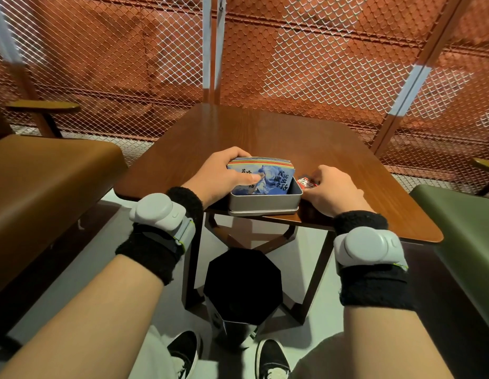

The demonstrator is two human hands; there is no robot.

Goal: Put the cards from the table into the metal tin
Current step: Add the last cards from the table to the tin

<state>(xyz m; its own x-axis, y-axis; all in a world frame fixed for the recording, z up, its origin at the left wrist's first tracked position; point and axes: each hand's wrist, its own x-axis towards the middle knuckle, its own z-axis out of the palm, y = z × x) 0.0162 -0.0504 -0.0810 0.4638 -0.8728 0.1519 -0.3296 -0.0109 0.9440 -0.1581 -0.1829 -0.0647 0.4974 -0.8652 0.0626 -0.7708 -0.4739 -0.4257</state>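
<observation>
A grey metal tin stands open at the near edge of the brown table. My left hand grips a thick stack of cards with a blue picture and dark lettering on the face. The stack leans tilted, its lower end down inside the tin, my thumb pressed on its face. My right hand rests on the table against the tin's right side, fingers curled over a small red and white item that is mostly hidden.
A brown padded seat stands to the left, a green one to the right. A black octagonal bin sits under the table by my shoes. Red mesh fencing closes off the back.
</observation>
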